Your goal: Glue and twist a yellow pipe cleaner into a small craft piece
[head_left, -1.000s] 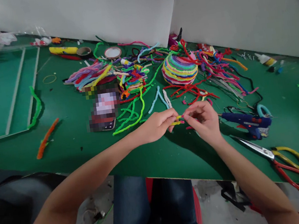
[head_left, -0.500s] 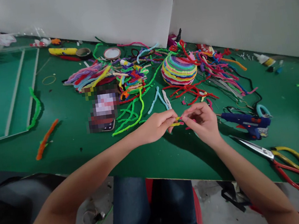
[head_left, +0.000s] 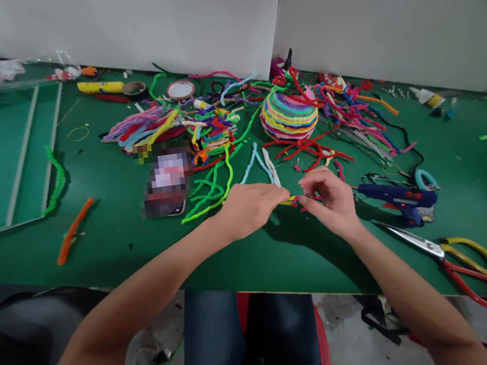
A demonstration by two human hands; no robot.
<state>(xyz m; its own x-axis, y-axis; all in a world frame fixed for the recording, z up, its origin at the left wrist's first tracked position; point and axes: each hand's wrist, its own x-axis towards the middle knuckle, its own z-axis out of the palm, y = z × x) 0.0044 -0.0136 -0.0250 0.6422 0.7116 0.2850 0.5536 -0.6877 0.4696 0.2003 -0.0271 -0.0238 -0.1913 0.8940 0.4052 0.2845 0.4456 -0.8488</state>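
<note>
Two hands, the left hand (head_left: pixel 253 208) and the right hand (head_left: pixel 331 204), are close together over a green table (head_left: pixel 237 267). Between them is a yellow pipe cleaner (head_left: pixel 289 201), pinched by the left; the right's thumb is at its end, but I cannot tell whether those fingers grip. Behind sits a striped ball (head_left: pixel 289 118); rightward lie a blue glue gun (head_left: pixel 402 196) and scissors (head_left: pixel 436 251).
</note>
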